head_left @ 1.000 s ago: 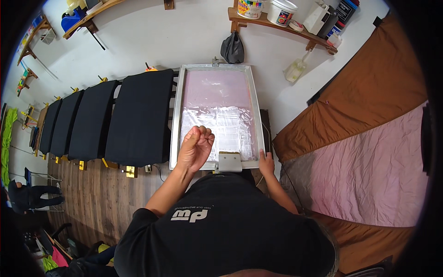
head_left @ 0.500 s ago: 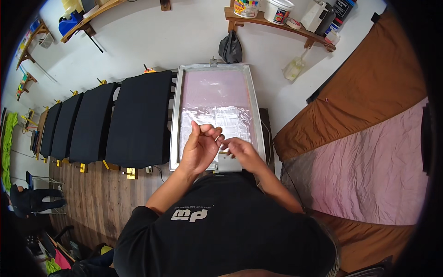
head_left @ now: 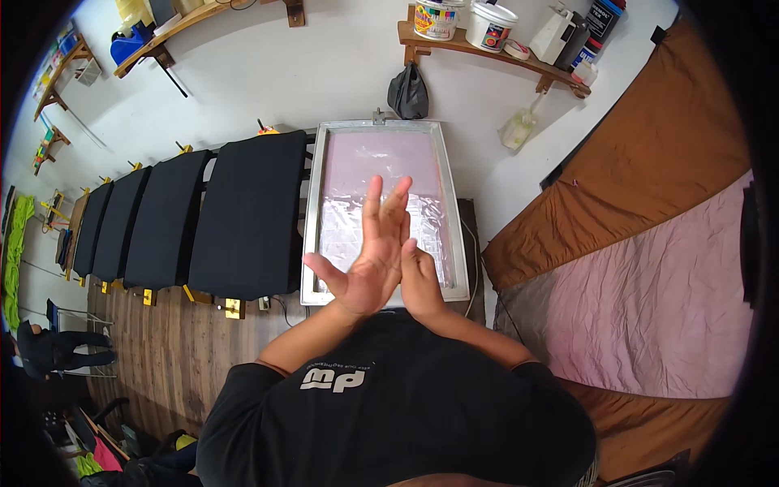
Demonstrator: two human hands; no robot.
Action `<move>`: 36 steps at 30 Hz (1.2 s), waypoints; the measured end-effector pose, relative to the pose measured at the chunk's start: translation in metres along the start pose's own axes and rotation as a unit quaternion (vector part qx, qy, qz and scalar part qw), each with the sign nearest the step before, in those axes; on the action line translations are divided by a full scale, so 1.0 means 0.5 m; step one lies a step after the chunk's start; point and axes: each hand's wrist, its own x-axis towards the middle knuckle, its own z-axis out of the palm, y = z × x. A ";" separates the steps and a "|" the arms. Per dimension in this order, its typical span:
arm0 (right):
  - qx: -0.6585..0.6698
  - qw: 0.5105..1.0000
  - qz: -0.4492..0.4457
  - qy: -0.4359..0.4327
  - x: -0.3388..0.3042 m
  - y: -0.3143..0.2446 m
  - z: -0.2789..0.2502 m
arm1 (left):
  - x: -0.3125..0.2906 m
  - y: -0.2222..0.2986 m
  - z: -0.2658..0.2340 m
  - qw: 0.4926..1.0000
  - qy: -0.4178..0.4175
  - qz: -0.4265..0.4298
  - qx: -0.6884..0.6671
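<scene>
My left hand (head_left: 369,260) is raised with its palm up, thumb spread to the side and fingers stretched out. No object shows in it. My right hand (head_left: 422,284) presses against its little-finger edge, thumb upward; the other fingers are bent and partly hidden there. Behind both hands lies a screen-printing frame (head_left: 311,235) with a pale metal rim. Its mesh (head_left: 357,154) is pinkish at the far part, and shiny clear film or tape (head_left: 337,223) covers the nearer part.
Left of the frame, black-covered printing boards (head_left: 247,215) stand in a row. Tubs (head_left: 491,26) and bottles sit on a wall shelf (head_left: 479,45), with a dark bag (head_left: 407,91) hanging below. Brown and pink fabric (head_left: 641,292) hangs at right. Another person (head_left: 61,347) is at far left.
My left fingers have straightened from a curl and spread upward. My right hand has moved from the left fingertips down to the edge of the left hand. The view has shifted slightly.
</scene>
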 end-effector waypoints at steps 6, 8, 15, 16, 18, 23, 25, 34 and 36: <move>0.112 0.991 0.077 -0.011 0.002 0.021 -0.008 | -0.012 -0.010 -0.017 0.990 0.062 -0.024 -0.126; 0.075 0.992 0.071 -0.075 0.007 0.026 -0.023 | -0.013 -0.006 -0.027 0.984 0.071 -0.026 -0.161; 0.072 0.980 0.074 -0.169 -0.015 0.013 -0.022 | -0.007 -0.003 -0.071 0.968 0.102 -0.043 -0.225; 0.073 0.980 0.074 -0.170 -0.017 0.016 -0.021 | -0.007 -0.006 -0.074 0.965 0.102 -0.054 -0.234; 0.081 0.984 0.093 -0.126 -0.028 0.020 -0.013 | -0.015 -0.013 -0.074 0.966 0.111 -0.072 -0.223; 0.072 0.993 0.090 -0.020 -0.033 0.075 -0.005 | -0.030 -0.045 -0.058 0.991 0.056 -0.071 -0.103; 0.042 0.996 0.084 0.007 -0.029 0.091 -0.011 | -0.027 -0.052 -0.067 0.990 0.049 -0.076 -0.110; 0.143 0.976 0.155 0.048 -0.014 0.087 -0.015 | -0.047 -0.084 -0.068 0.989 0.067 -0.096 -0.092; 0.163 0.974 0.157 0.024 -0.011 0.096 -0.028 | -0.049 -0.079 -0.069 0.987 0.102 -0.074 -0.103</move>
